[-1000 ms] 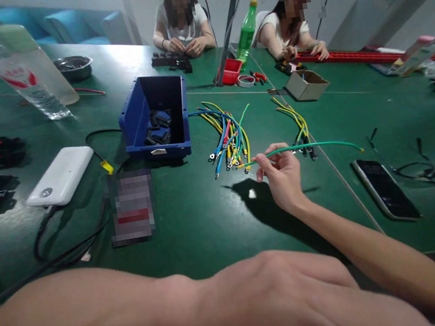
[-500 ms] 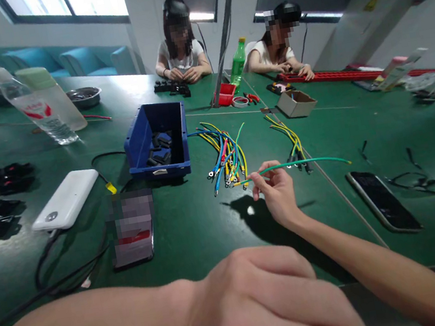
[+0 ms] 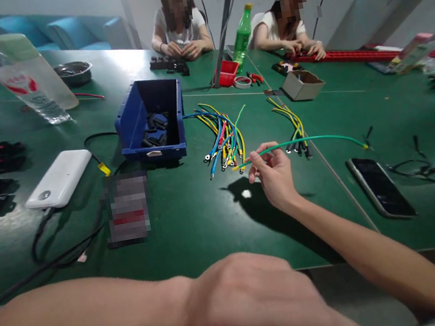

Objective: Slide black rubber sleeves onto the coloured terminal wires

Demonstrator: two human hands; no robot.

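Note:
A green wire (image 3: 313, 138) with yellowish ends is pinched between the thumb and fingers of my right hand (image 3: 276, 178), above the table. Its long end bows out to the right; the short end points left. Close beyond lies a bundle of blue, yellow, red and green wires (image 3: 223, 134) with ring terminals. A smaller bunch of yellow wires (image 3: 291, 120) with dark ends rests just behind the held wire. My left hand (image 3: 253, 301) is large in the foreground, back upward, its fingers curled under. Whatever it holds, if anything, is hidden.
A blue bin (image 3: 155, 154) with black parts stands left of the wires. Near it are a white power bank (image 3: 59, 178), a cable and a phone (image 3: 127, 208). Another phone (image 3: 380, 186) and glasses (image 3: 423, 170) lie right. Bottles (image 3: 28, 91) stand at left. Two people work across the table.
The view has tipped downward, so the table sits higher in the picture. My right hand still holds the green wire, whose far end has swung lower right. My left hand's fingers show less.

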